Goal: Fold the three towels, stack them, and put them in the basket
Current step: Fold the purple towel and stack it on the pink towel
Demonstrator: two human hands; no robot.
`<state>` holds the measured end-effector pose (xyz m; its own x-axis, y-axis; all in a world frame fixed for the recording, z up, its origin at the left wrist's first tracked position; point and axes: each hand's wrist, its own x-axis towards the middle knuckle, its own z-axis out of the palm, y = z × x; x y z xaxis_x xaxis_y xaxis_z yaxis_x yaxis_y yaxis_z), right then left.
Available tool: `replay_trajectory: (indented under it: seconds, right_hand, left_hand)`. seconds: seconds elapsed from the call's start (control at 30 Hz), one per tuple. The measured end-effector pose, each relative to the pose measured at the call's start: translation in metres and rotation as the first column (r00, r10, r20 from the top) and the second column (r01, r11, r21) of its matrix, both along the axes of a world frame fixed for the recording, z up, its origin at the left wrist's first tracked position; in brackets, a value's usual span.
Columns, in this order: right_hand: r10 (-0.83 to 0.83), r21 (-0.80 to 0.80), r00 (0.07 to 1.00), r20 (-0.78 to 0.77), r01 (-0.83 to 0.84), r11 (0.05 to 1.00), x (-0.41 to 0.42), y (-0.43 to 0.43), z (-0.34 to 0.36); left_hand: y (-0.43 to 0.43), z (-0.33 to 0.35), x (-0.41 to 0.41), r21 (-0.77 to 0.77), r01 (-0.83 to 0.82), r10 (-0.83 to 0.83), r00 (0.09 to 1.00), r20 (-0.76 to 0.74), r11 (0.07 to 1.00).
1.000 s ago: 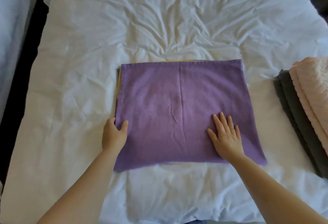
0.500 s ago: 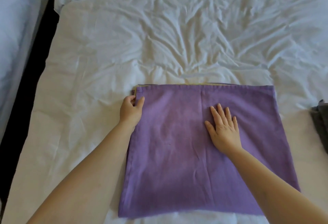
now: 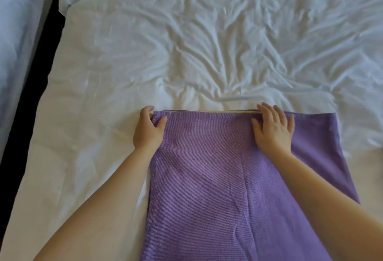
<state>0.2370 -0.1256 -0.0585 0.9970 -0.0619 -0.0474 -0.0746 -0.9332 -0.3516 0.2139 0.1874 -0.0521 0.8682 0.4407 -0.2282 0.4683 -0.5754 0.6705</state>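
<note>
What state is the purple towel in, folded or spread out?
Folded: the purple towel lies flat on the white sheet, with a second layer's yellowish edge showing along its far side.

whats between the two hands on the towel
Only purple towel: its far edge runs bare from the left hand to the right hand, a thin yellow strip peeking out along it. Head view.

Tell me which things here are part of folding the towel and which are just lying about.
Part of the job:
purple towel
left hand, pinching its far left corner
right hand, flat on its far edge

Just there:
white bedcover, under the towel
second bed, at the left
</note>
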Motion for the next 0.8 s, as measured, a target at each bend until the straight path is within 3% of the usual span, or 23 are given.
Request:
replay_trajectory:
  seconds: [0.03, 0.1, 0.13, 0.3, 0.5, 0.67, 0.73, 0.8]
  right_hand:
    - [-0.006, -0.032, 1.000, -0.005, 0.006, 0.999, 0.007, -0.011, 0.002]
    - [-0.003, -0.100, 0.999, -0.038, 0.000, 0.995, 0.017, -0.033, 0.007]
    - [0.001, -0.122, 0.998, -0.063, -0.009, 0.992, 0.021, -0.044, 0.009]
    - [0.037, -0.188, 0.993, -0.115, -0.059, 0.980, 0.027, -0.085, 0.018]
    - [-0.045, -0.193, 0.984, -0.174, 0.011, 0.981, 0.029, -0.143, 0.028]
    - [0.003, 0.134, 0.956, -0.293, 0.038, 0.990, 0.049, -0.179, 0.039]
    - [-0.020, 0.069, 0.964, -0.266, 0.039, 0.997, 0.058, -0.183, 0.036]
    - [-0.067, -0.129, 0.970, -0.235, 0.037, 0.991, 0.059, -0.177, 0.023]
  left_hand:
    - [-0.001, 0.002, 0.004, 0.136, 0.057, -0.059, 0.998, 0.010, 0.989]
    - [-0.010, 0.004, 0.009, 0.436, 0.212, -0.245, 0.969, 0.020, 0.874]
    - [-0.018, 0.005, 0.012, 0.492, 0.278, -0.330, 0.944, 0.020, 0.825]
    - [-0.081, 0.000, 0.024, 0.486, 0.559, -0.635, 0.772, -0.011, 0.672]
    - [-0.124, -0.004, 0.050, 0.396, 0.637, -0.692, 0.722, -0.005, 0.662]
    - [-0.137, -0.005, 0.064, 0.456, 0.587, -0.672, 0.740, 0.034, 0.669]
    - [-0.142, -0.008, 0.065, 0.471, 0.576, -0.657, 0.754, 0.011, 0.668]
    - [-0.148, -0.009, 0.062, 0.510, 0.543, -0.625, 0.781, -0.014, 0.667]
